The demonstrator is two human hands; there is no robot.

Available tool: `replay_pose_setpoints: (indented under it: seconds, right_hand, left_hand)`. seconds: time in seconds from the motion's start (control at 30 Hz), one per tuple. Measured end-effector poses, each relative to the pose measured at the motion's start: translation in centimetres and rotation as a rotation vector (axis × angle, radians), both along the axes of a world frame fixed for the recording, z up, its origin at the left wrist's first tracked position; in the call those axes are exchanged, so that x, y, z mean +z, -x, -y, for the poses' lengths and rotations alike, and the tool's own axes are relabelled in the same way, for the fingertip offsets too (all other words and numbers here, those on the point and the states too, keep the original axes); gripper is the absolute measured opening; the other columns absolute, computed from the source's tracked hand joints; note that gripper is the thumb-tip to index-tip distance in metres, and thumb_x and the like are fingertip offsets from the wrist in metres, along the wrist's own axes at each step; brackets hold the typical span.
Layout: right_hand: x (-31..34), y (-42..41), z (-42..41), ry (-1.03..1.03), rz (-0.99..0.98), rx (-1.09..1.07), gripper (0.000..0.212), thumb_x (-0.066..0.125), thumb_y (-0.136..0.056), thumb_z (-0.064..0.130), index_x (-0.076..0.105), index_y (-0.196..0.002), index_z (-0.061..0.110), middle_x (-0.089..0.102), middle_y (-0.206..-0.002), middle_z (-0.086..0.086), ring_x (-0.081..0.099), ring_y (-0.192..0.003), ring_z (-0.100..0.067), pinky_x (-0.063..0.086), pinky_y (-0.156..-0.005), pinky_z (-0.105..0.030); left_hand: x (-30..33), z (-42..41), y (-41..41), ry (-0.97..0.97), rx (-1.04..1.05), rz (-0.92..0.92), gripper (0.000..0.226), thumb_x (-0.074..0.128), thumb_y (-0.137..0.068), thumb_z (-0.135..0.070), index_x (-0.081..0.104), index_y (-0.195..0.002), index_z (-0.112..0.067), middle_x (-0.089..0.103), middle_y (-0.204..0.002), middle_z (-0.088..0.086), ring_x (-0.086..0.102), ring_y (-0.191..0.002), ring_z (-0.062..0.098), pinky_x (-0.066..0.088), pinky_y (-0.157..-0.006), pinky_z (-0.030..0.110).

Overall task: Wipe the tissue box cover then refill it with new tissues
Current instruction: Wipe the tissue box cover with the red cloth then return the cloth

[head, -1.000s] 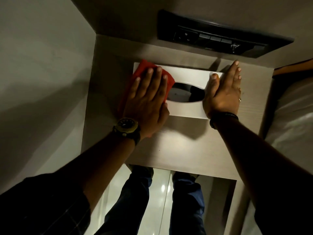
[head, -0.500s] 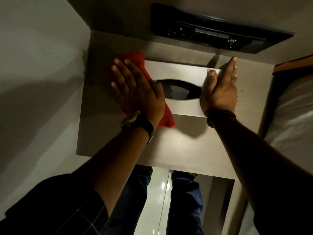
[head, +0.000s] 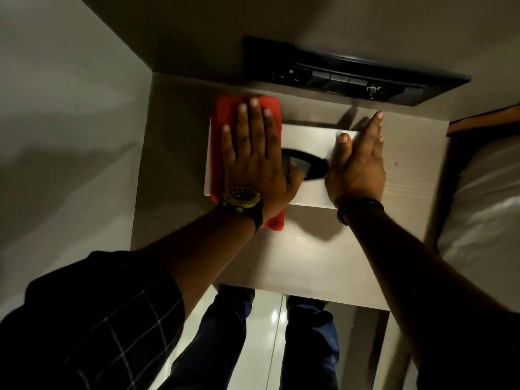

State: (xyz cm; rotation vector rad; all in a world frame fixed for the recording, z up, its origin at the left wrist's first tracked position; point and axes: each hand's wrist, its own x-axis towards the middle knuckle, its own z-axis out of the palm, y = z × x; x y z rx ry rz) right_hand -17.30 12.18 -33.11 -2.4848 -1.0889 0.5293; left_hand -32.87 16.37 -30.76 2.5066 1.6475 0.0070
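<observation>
A silver tissue box cover [head: 309, 136] with a dark oval slot lies flat on a small wooden side table [head: 295, 257]. A red cloth [head: 225, 111] is spread over the cover's left half. My left hand [head: 256, 156] lies flat on the cloth with straight fingers, pressing it down; its thumb reaches the slot. My right hand [head: 357, 164] rests against the cover's right end, fingers straight along the side and thumb on top. No tissues are in view.
A dark wall panel [head: 351, 74] with switches and sockets sits just behind the table. A plain wall closes off the left. A bed with white linen [head: 484, 206] borders the right. My legs and glossy floor tiles [head: 273, 333] show below the table's front edge.
My left hand has swung the cloth from an angled position at the cover's left edge to lie straight along the left half. My right hand stays at the right end.
</observation>
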Motion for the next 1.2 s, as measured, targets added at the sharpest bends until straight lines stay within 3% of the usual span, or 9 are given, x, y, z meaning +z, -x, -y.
replay_pose_setpoints:
  seconds: [0.4, 0.63, 0.77, 0.93, 1.07, 1.2]
  right_hand:
    - [0.2, 0.0, -0.2, -0.004, -0.03, -0.005, 0.069, 0.019, -0.095, 0.057, -0.002, -0.153, 0.026, 0.024, -0.159, -0.005, 0.037, -0.139, -0.03, 0.041, -0.107, -0.051]
    - [0.7, -0.2, 0.1, -0.065, -0.049, 0.014, 0.065, 0.026, -0.099, 0.049, 0.003, -0.153, 0.022, 0.036, -0.153, -0.01, 0.043, -0.134, -0.031, 0.042, -0.105, -0.05]
    - [0.7, -0.2, 0.1, -0.067, -0.065, 0.011, 0.065, 0.027, -0.098, 0.049, 0.002, -0.153, 0.025, 0.034, -0.155, -0.008, 0.04, -0.137, -0.029, 0.04, -0.108, -0.05]
    - [0.6, -0.3, 0.1, -0.047, -0.085, 0.019, 0.064, 0.027, -0.098, 0.049, 0.001, -0.153, 0.027, 0.029, -0.157, -0.006, 0.036, -0.14, -0.029, 0.037, -0.11, -0.052]
    - [0.3, -0.4, 0.0, -0.036, -0.064, 0.015, 0.064, 0.026, -0.099, 0.048, 0.002, -0.153, 0.024, 0.027, -0.158, -0.006, 0.036, -0.139, -0.03, 0.037, -0.11, -0.052]
    - [0.2, -0.2, 0.0, -0.029, -0.038, 0.008, 0.064, 0.027, -0.1, 0.047, 0.003, -0.153, 0.023, 0.026, -0.158, -0.006, 0.036, -0.139, -0.031, 0.039, -0.108, -0.052]
  left_hand:
    - [0.5, 0.3, -3.0, 0.03, -0.159, 0.08, 0.076, 0.033, -0.087, -0.039, 0.017, -0.152, -0.002, 0.012, -0.16, 0.018, 0.006, -0.148, 0.037, 0.008, -0.118, 0.054]
    - [0.5, -1.1, 0.7, 0.015, -0.319, 0.044, 0.063, 0.014, -0.095, -0.029, 0.011, -0.154, -0.007, 0.009, -0.162, 0.012, 0.003, -0.15, 0.031, 0.008, -0.119, 0.051]
    - [0.0, -1.6, 3.8, -0.004, -0.191, -0.009, 0.069, 0.028, -0.091, -0.031, 0.014, -0.154, -0.007, 0.012, -0.162, 0.013, 0.007, -0.149, 0.032, 0.009, -0.119, 0.052]
    - [0.2, -0.9, 3.3, 0.026, 0.235, -0.042, 0.074, 0.025, -0.09, -0.038, 0.014, -0.153, -0.002, 0.012, -0.16, 0.02, 0.008, -0.148, 0.038, 0.006, -0.12, 0.054]
    - [0.4, -0.7, 2.0, 0.062, 0.263, -0.025, 0.074, 0.024, -0.089, -0.036, 0.012, -0.152, 0.001, 0.01, -0.16, 0.022, 0.007, -0.148, 0.039, 0.007, -0.119, 0.054]
    - [0.5, 0.3, -0.8, 0.087, 0.118, 0.021, 0.075, 0.025, -0.088, -0.038, 0.011, -0.152, -0.001, 0.009, -0.16, 0.02, 0.005, -0.148, 0.037, 0.005, -0.119, 0.053]
